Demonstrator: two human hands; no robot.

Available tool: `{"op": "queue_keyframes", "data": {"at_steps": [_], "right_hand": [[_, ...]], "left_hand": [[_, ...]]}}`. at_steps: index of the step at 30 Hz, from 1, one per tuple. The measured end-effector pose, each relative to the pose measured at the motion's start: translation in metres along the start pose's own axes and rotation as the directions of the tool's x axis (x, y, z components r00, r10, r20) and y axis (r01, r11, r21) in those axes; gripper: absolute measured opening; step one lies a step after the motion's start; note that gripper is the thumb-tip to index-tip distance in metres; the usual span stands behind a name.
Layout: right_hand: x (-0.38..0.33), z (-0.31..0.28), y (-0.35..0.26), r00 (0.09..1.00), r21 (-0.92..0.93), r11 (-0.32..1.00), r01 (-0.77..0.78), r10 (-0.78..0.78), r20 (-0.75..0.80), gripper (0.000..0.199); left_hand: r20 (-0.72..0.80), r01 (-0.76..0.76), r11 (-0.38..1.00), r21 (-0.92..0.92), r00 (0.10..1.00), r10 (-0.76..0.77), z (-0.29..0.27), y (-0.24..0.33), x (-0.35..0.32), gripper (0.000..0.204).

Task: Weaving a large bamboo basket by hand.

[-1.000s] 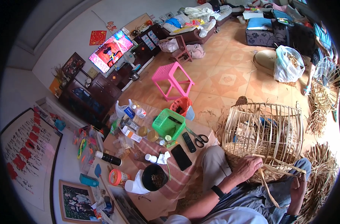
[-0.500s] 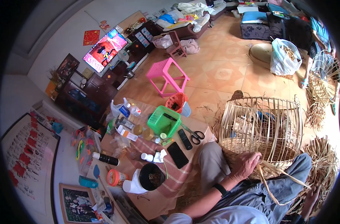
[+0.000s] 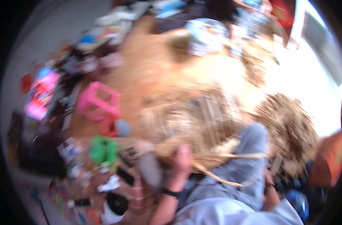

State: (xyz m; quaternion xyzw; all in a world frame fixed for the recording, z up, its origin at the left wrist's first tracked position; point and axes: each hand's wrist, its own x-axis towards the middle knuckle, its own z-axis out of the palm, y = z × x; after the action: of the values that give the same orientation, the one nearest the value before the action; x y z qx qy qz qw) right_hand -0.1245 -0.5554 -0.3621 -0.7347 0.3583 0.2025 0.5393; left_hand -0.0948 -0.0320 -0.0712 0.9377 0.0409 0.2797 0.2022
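The whole view is smeared by motion. A half-woven basket (image 3: 206, 122) with upright pale slats rests in front of me against my legs. At its near edge, my left hand (image 3: 181, 162), with a dark band on the wrist, looks closed on the woven part; the separate fingers are blurred. Long loose straw strips (image 3: 218, 179) trail from the weave across my grey trouser leg. My right hand (image 3: 268, 178) is low beside my right knee, close to a heap of dry straw (image 3: 285, 131). Its fingers are partly hidden and too blurred to read.
Left of me, a cluttered table holds a green plastic basket (image 3: 103, 150), a black bowl (image 3: 117, 203) and a dark phone (image 3: 125, 176). Beyond it stands a pink stool (image 3: 99, 101). A filled plastic bag (image 3: 207, 36) and another person's straw work (image 3: 253, 62) are farther off.
My view has swung right, so the room has shifted left in the picture. My left hand stays at the basket's near edge. More of my right arm shows, beside the straw heap.
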Motion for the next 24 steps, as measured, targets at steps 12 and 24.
{"op": "queue_keyframes", "data": {"at_steps": [12, 24], "right_hand": [[-0.03, 0.048, 0.028, 0.98, -0.405, 0.899, 0.166, -0.106, 0.168, 0.04], [0.025, 0.061, 0.028, 0.992, -0.565, 0.818, 0.108, -0.124, 0.011, 0.033]], "left_hand": [[0.036, 0.269, 0.963, 0.006, 0.962, -0.27, 0.005, -0.009, -0.004, 0.021], [0.038, 0.331, 0.944, 0.002, 0.943, -0.331, 0.004, -0.02, -0.011, 0.028]]}}
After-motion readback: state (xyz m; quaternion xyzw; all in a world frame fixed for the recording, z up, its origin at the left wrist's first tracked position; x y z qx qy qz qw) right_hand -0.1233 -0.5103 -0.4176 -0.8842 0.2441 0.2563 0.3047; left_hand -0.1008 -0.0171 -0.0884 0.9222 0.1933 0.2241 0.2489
